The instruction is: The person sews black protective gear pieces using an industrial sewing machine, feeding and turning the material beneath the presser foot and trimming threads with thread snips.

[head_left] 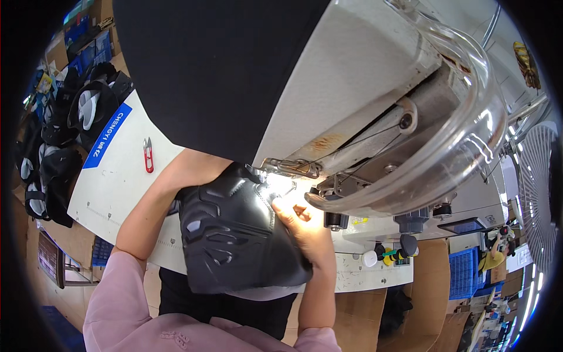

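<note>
A black, glossy moulded leather-like piece (234, 234) with raised ridges and a stitched seam lies under the needle area of a sewing machine (363, 100), brightly lit there. My right hand (302, 226) grips its right edge close to the presser foot, fingers bent. From the left, my left forearm reaches behind the piece; only the wrist side of my left hand (208, 167) shows, since the piece and a black covering (217, 70) hide its fingers. The piece's lower part hangs over the table's near edge toward my lap.
Red-handled thread snips (148, 155) lie on the white table (117, 188) at left. Beyond it are piled black-and-white items (53, 152). A clear curved guard (469, 146) sticks out from the machine. Right of my arm stand small bottles (390, 255), a cardboard box (431, 293) and a fan (536, 182).
</note>
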Available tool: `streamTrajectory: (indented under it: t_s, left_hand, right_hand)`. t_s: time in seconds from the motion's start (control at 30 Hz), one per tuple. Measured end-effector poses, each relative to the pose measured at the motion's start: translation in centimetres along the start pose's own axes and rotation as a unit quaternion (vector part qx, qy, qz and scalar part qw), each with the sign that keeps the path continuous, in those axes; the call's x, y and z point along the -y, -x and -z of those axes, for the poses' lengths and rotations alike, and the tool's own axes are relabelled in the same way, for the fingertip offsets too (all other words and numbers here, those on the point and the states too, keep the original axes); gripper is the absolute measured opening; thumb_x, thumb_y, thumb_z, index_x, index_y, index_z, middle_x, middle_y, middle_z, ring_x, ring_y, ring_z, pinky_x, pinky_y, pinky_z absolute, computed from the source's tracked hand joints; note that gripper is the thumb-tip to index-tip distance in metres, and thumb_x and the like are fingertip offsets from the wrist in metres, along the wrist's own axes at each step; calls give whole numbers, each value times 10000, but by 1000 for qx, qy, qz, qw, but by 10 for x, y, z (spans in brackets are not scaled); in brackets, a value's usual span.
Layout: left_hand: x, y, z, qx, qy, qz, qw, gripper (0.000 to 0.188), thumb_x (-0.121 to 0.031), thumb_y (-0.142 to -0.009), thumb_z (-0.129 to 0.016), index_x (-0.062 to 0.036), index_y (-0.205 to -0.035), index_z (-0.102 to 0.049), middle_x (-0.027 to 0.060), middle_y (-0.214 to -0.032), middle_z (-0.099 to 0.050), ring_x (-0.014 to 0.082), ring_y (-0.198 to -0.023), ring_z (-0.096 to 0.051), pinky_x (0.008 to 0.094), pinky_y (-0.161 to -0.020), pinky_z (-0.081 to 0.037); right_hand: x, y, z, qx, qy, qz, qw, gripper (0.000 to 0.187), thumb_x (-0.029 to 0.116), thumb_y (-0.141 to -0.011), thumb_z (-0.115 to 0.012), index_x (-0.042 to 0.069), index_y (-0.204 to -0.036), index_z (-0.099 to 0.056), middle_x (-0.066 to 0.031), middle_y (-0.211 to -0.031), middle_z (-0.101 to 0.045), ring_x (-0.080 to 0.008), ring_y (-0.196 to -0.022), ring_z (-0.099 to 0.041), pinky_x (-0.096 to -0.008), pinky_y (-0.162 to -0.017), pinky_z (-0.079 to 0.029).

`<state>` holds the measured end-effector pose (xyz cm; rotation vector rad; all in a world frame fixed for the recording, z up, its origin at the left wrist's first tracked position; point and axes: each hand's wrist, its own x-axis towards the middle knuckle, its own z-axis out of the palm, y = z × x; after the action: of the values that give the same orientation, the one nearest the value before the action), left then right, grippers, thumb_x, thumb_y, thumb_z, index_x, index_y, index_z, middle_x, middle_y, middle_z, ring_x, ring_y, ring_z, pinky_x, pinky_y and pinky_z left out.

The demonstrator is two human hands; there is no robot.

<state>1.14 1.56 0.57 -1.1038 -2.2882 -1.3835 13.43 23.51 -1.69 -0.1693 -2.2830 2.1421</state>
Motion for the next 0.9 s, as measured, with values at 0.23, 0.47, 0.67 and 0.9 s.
streamTrajectory:
  t_s: [0.23,0.47,0.67,0.9]
  left_hand:
    - [-26,10,4,-26,9,0,1000,202,-13,-836,-594,43,-1027,-633,162,-978,-663,289,-897,-629,347,-796,-486]
    - [-19,-5,4,-31,-18,12,999,167,13,-822,-581,68,-973,-628,185,-922,-658,297,-821,-634,358,-740,-496]
    - [-67,43,38,-170,-87,130,973,161,-2,-861,-546,59,-989,-622,190,-835,-667,212,-605,-649,312,-586,-502]
    - [-122,140,13,67,190,44,979,467,-78,-916,-490,127,-1326,-402,172,-897,-697,131,-611,-670,216,-523,-508]
  right_hand:
    - [3,-4,9,13,95,-18,995,274,146,-846,-722,-29,-1046,-658,-58,-973,-659,-102,-887,-589,-238,-784,-469]
    - [-7,2,-9,-40,77,39,995,235,119,-858,-706,-40,-1024,-659,-45,-922,-653,-84,-826,-578,-224,-745,-463]
    - [-1,6,-24,-89,49,87,991,169,123,-865,-704,-37,-905,-668,5,-767,-603,-45,-684,-501,-198,-611,-403]
    - [4,14,-46,-146,44,24,988,175,131,-871,-699,-21,-806,-642,21,-707,-573,-33,-636,-464,-198,-571,-362]
